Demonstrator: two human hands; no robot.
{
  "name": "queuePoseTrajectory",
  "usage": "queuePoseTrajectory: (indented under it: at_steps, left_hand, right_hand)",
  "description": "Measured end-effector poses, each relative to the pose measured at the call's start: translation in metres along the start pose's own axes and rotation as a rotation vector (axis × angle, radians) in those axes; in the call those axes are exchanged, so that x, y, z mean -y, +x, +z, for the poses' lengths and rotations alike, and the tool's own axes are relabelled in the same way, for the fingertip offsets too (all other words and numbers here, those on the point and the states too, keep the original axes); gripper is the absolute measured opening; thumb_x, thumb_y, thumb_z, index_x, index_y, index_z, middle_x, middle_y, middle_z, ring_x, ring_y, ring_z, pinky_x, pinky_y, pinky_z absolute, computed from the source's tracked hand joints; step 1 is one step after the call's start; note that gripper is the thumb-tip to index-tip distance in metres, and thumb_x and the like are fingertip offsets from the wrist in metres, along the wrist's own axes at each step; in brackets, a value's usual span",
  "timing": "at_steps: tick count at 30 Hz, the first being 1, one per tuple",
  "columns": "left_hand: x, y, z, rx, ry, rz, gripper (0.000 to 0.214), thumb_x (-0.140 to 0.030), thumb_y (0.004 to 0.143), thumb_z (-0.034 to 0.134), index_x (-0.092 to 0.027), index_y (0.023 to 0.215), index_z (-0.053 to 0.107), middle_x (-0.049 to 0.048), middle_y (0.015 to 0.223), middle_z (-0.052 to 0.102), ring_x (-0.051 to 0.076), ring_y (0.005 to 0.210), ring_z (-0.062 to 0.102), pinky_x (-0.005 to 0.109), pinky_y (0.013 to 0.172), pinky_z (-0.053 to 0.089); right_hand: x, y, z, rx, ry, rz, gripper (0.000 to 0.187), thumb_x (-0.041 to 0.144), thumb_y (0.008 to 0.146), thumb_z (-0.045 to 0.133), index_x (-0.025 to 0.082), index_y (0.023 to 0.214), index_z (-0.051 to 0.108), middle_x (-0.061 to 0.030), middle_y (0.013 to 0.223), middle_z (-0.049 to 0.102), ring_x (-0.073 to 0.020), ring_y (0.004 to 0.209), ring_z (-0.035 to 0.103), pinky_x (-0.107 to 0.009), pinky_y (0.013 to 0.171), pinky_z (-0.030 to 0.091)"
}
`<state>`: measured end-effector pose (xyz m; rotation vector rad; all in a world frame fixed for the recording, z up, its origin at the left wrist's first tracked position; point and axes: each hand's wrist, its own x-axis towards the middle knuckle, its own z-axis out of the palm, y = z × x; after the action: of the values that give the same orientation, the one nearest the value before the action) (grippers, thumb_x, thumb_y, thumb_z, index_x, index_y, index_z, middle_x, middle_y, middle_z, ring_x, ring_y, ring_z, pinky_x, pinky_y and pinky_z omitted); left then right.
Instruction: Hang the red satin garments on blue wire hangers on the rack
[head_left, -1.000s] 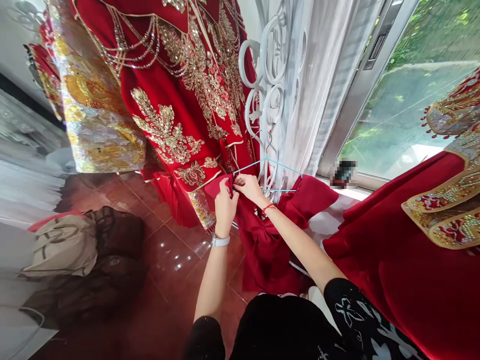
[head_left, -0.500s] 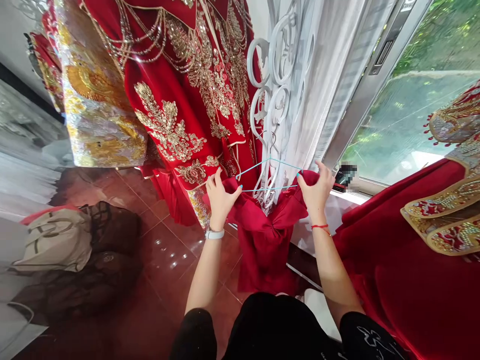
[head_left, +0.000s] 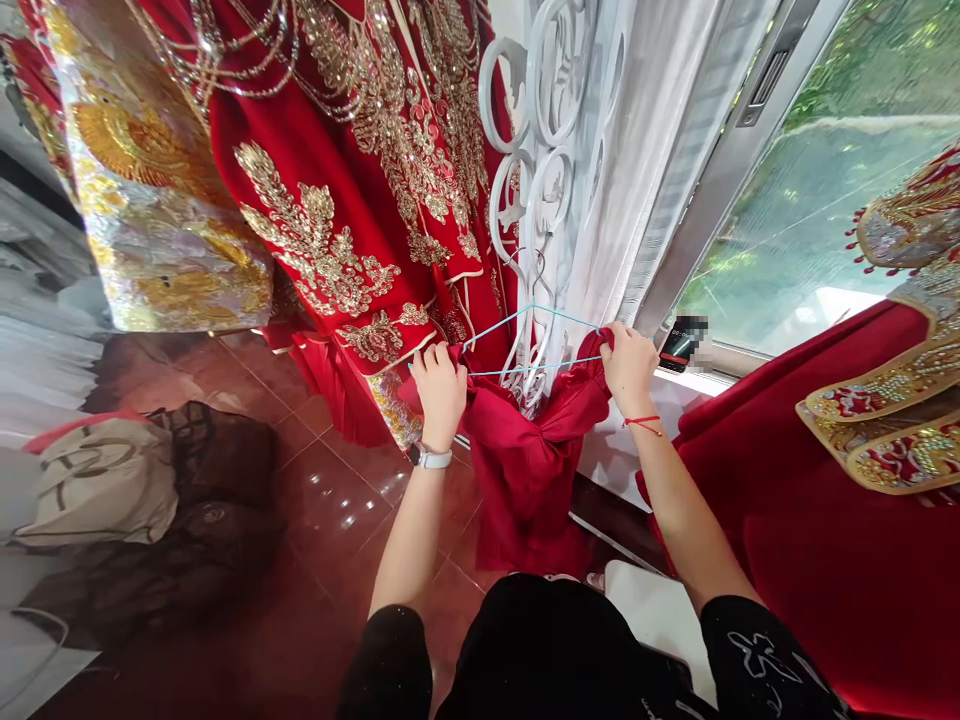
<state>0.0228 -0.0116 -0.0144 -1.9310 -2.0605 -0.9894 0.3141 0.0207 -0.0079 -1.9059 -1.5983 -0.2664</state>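
A dark red dress (head_left: 529, 490) with a gathered, twisted bodice hangs in front of me on a thin light-blue hanger (head_left: 501, 372). The hanger's hook is up against a white scrolled metal stand. My left hand (head_left: 441, 385) is closed on the dress's left shoulder, at the hanger's left corner. At the opposite corner my right hand (head_left: 628, 368) grips the other shoulder, fingers curled over the cloth. Part of each shoulder is hidden by the fingers.
Red garments with gold embroidery (head_left: 322, 240) hang at the left beside the white scrolled stand (head_left: 551, 200). A phone (head_left: 679, 343) stands by the window at right. More red and gold clothing (head_left: 885, 420) hangs at far right. A beige bag (head_left: 105, 475) is at lower left.
Both hands have gone from spread fingers and thumbs at the shoulders to closed grips on the cloth. The dress and hanger stay in nearly the same place; the view has shifted slightly.
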Motion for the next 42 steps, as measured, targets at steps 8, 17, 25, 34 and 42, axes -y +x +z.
queuePoseTrajectory:
  at_steps: [8, 17, 25, 34, 42]
  left_hand:
    - [-0.018, 0.007, -0.020, 0.107, 0.179, -0.050, 0.040, -0.019, 0.096, 0.038, 0.000, 0.127, 0.055, 0.0346, 0.136, 0.057, 0.045, 0.136, 0.050, 0.062, 0.110, 0.041]
    - [-0.014, 0.008, -0.034, 0.290, 0.379, 0.061, 0.044, -0.025, 0.102, 0.030, -0.007, 0.137, 0.049, 0.0177, 0.092, 0.072, 0.032, 0.092, 0.074, 0.035, 0.079, 0.054]
    - [-0.014, -0.009, 0.004, 0.411, 0.244, 0.205, 0.042, -0.025, 0.103, 0.032, -0.017, 0.142, 0.047, 0.0153, 0.101, 0.075, 0.029, 0.091, 0.075, 0.033, 0.076, 0.052]
    - [-0.021, -0.008, 0.008, 0.487, 0.110, 0.247, 0.038, -0.020, 0.102, 0.033, -0.015, 0.136, 0.049, 0.0128, 0.094, 0.075, 0.029, 0.089, 0.075, 0.034, 0.079, 0.052]
    - [-0.027, -0.024, 0.029, 0.319, 0.169, 0.165, 0.052, -0.018, 0.101, 0.034, -0.012, 0.153, 0.036, 0.0168, 0.110, 0.074, 0.025, 0.088, 0.075, 0.028, 0.072, 0.052]
  right_hand:
    - [-0.003, 0.033, -0.010, 0.153, -0.125, -0.017, 0.034, 0.012, 0.093, 0.045, 0.016, 0.116, 0.071, -0.0182, 0.091, 0.073, -0.0271, 0.087, 0.066, -0.036, 0.079, 0.043]
    - [-0.086, 0.045, 0.017, 0.209, 0.292, 0.122, 0.049, 0.004, 0.073, 0.044, 0.015, 0.108, 0.076, -0.0128, 0.110, 0.076, -0.0264, 0.102, 0.068, -0.040, 0.096, 0.050]
    - [-0.112, -0.041, 0.053, 0.186, 0.508, 0.199, 0.035, 0.021, 0.074, 0.047, 0.017, 0.086, 0.079, -0.0123, 0.097, 0.080, -0.0266, 0.094, 0.070, -0.042, 0.095, 0.052]
    - [-0.134, -0.095, 0.057, 0.172, 0.323, 0.243, 0.036, 0.030, 0.084, 0.049, 0.015, 0.091, 0.081, -0.0168, 0.095, 0.078, -0.0295, 0.090, 0.068, -0.041, 0.088, 0.051]
    - [-0.148, -0.109, 0.060, 0.214, 0.247, 0.273, 0.033, 0.025, 0.086, 0.048, 0.017, 0.088, 0.080, -0.0151, 0.091, 0.074, -0.0271, 0.087, 0.063, -0.039, 0.084, 0.049]
